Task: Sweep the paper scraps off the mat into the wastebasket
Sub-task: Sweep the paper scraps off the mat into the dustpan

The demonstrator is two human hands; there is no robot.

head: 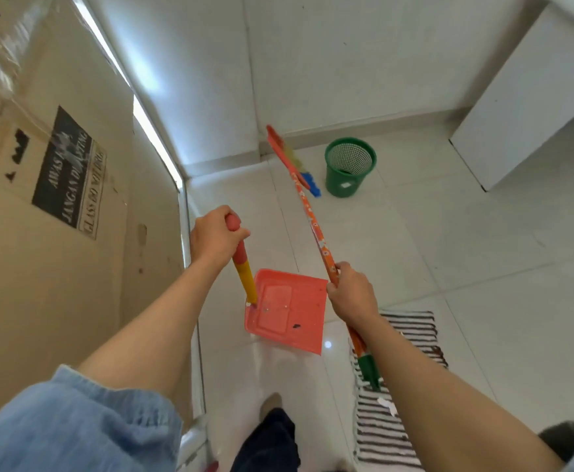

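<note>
Left arm: it reached forward and down from a rolled blue denim sleeve (74,427), forearm bare, wrist bent over the top of the dustpan handle.
Left hand (215,236): its fingers were curled tight around the red upper grip of the dustpan handle (243,267), the knob end poking out above the thumb.
Right arm: it stretched forward from the lower right, forearm bare, crossing above the mat.
Right hand (352,294): its fingers were wrapped closed around the orange patterned broom handle (316,229), partway along its length.
Dustpan (287,310): salmon red, it hung at the foot of the yellow lower handle, above the white tiled floor (483,267), with a dark speck and a few pale bits on its tray.
Broom: the handle slanted up and away from the right hand; the head (307,175), with coloured bristles and a blue tip, was lifted just left of the wastebasket.
Wastebasket (349,166): green mesh, upright on the floor near the far wall, well apart from the mat.
Mat (391,420): black-and-white striped, lying under the right forearm.
Paper scraps (388,405): white bits lay on the mat beside the forearm.
Writing: a black label (69,172) on the cardboard box (40,267) at left read "AWAS KACA", "JANGAN DIBANTING" and "GLASS DO NOT DROP", partly blurred by tape glare.
</note>
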